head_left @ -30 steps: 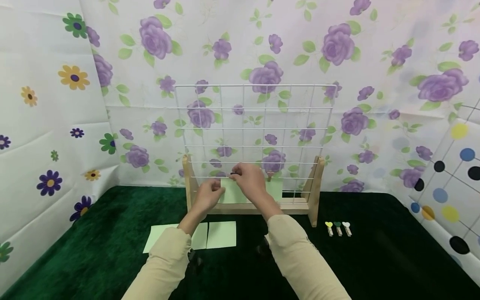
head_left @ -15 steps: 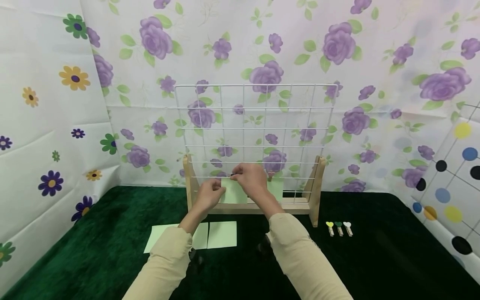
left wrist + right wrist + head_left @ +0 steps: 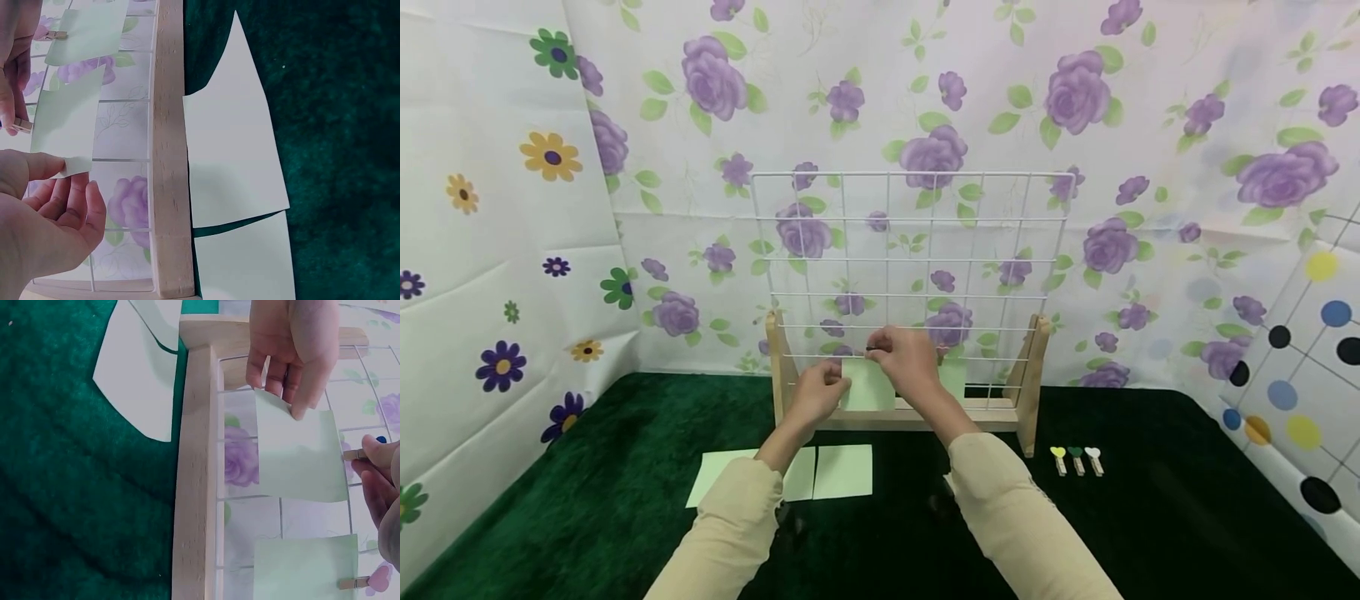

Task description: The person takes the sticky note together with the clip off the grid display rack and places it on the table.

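My left hand [image 3: 812,396] pinches the left edge of a pale green paper sheet [image 3: 868,385] between thumb and fingers, holding it against the white wire grid [image 3: 910,295]. At the sheet's top edge, my right hand [image 3: 910,358] pinches a small wooden clothespin [image 3: 354,454] with a dark blue heart. In the right wrist view, the clothespin's tip is right at the paper's edge. To the right, a second green sheet [image 3: 305,569] hangs on the grid by a clothespin with a pink heart [image 3: 379,579]; the right hand partly hides that sheet in the head view.
The grid stands in a wooden base [image 3: 917,420] on dark green cloth [image 3: 1150,525]. More green sheets [image 3: 844,472] lie in front at the left, partly under the left forearm. Three heart clothespins, yellow [image 3: 1059,461], green [image 3: 1077,461] and white [image 3: 1095,461], lie at the right.
My right hand and forearm have shifted slightly to the right, still holding the blue-heart clothespin. The left hand keeps its place on the sheet.
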`<state>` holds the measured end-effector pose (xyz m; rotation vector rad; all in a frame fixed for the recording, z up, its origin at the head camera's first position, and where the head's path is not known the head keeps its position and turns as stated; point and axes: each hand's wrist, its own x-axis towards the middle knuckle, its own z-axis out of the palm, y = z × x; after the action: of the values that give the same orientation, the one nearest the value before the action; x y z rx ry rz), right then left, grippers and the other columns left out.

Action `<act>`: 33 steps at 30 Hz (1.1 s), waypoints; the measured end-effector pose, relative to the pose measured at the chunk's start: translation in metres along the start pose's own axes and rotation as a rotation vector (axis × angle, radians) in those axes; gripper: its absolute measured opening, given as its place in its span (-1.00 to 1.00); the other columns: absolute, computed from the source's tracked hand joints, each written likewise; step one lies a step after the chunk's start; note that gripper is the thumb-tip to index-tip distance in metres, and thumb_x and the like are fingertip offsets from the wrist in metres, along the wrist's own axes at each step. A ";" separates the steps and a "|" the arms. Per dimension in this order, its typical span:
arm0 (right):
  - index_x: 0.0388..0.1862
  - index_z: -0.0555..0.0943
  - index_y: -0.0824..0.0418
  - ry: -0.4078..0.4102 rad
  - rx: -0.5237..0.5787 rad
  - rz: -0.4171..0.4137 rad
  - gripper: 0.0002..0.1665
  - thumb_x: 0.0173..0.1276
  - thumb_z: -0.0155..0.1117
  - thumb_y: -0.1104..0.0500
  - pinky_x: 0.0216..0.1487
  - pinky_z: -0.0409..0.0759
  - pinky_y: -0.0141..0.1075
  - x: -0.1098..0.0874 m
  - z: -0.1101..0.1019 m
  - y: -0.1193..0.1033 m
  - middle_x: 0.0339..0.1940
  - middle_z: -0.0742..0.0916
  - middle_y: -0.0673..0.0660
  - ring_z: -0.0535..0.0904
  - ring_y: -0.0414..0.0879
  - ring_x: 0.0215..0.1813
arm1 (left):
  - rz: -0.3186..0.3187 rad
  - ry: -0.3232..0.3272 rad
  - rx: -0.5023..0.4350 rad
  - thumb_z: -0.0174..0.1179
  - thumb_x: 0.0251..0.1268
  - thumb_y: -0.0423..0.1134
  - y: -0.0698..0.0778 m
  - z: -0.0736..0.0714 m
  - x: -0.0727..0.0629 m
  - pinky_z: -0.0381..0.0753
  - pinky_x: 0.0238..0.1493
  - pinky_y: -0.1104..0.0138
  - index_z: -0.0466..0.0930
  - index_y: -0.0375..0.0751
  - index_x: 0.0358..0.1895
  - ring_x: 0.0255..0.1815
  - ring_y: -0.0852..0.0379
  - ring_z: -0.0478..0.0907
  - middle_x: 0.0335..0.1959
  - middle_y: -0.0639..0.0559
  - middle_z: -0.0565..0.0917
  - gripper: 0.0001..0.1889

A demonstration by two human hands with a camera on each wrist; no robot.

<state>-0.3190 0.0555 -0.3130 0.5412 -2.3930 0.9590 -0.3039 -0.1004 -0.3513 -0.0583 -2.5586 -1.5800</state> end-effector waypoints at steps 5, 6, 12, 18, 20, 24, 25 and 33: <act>-0.20 0.72 0.25 -0.004 0.068 -0.033 -0.84 0.22 0.41 0.26 -0.15 0.63 -0.21 -0.005 -0.004 0.003 -0.28 0.78 0.11 0.70 -0.06 -0.19 | -0.032 -0.006 -0.033 0.11 0.38 -0.35 -0.001 0.000 -0.002 0.59 -0.22 0.22 0.53 -0.45 0.00 -0.22 -0.03 0.52 -0.13 -0.22 0.60 -0.76; -0.18 0.72 0.26 -0.005 0.072 -0.043 -0.82 0.23 0.41 0.26 -0.15 0.63 -0.21 -0.006 -0.005 0.005 -0.27 0.77 0.11 0.70 -0.06 -0.18 | -0.038 -0.006 -0.039 0.11 0.38 -0.35 -0.001 0.000 -0.002 0.60 -0.22 0.22 0.53 -0.45 0.00 -0.22 -0.03 0.52 -0.12 -0.23 0.60 -0.76; -0.07 0.72 0.28 -0.025 0.089 -0.082 -0.74 0.25 0.39 0.27 -0.27 0.65 -0.24 -0.015 -0.014 0.011 -0.18 0.76 0.17 0.72 -0.04 -0.22 | -0.056 -0.014 -0.071 0.11 0.37 -0.37 -0.005 -0.002 -0.003 0.61 -0.19 0.21 0.51 -0.46 0.02 -0.10 -0.07 0.53 -0.07 -0.26 0.59 -0.74; -0.13 0.73 0.28 -0.008 0.091 -0.101 -0.78 0.22 0.41 0.28 -0.26 0.66 -0.22 -0.021 -0.020 0.018 -0.18 0.72 0.14 0.71 -0.01 -0.22 | -0.071 -0.039 -0.101 0.09 0.39 -0.33 -0.004 -0.005 -0.009 0.62 -0.18 0.19 0.51 -0.48 0.04 -0.06 -0.10 0.53 -0.02 -0.29 0.57 -0.72; -0.12 0.73 0.29 -0.009 0.101 -0.108 -0.78 0.23 0.40 0.30 -0.24 0.65 -0.21 -0.022 -0.022 0.020 -0.20 0.72 0.14 0.70 0.00 -0.20 | -0.079 -0.043 -0.118 0.08 0.41 -0.31 -0.003 -0.006 -0.011 0.62 -0.16 0.17 0.52 -0.47 0.04 -0.09 -0.09 0.54 -0.03 -0.28 0.56 -0.72; -0.06 0.71 0.29 -0.044 0.118 -0.083 -0.74 0.27 0.36 0.29 -0.24 0.65 -0.21 -0.027 -0.027 0.025 -0.19 0.72 0.13 0.68 -0.02 -0.18 | -0.081 -0.046 -0.157 0.07 0.43 -0.29 -0.003 -0.009 -0.016 0.61 -0.13 0.15 0.56 -0.44 -0.02 -0.16 -0.04 0.53 -0.13 -0.19 0.56 -0.74; -0.05 0.70 0.29 -0.056 0.117 -0.074 -0.74 0.28 0.36 0.28 -0.24 0.64 -0.21 -0.028 -0.028 0.026 -0.19 0.72 0.13 0.68 -0.03 -0.18 | -0.076 -0.051 -0.165 0.07 0.43 -0.28 -0.004 -0.010 -0.017 0.61 -0.13 0.14 0.57 -0.43 -0.03 -0.18 -0.03 0.53 -0.15 -0.18 0.57 -0.75; -0.12 0.71 0.28 -0.130 0.073 -0.062 -0.79 0.28 0.36 0.25 -0.17 0.60 -0.14 -0.038 -0.044 0.041 -0.24 0.73 0.09 0.65 -0.02 -0.13 | -0.098 -0.122 -0.190 0.11 0.43 -0.28 -0.013 -0.015 -0.023 0.59 -0.05 0.13 0.57 -0.40 0.01 -0.18 0.01 0.54 -0.15 -0.13 0.58 -0.74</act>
<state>-0.2972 0.1214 -0.3289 0.7206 -2.4468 1.0162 -0.2807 -0.1184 -0.3592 -0.0504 -2.5262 -1.9090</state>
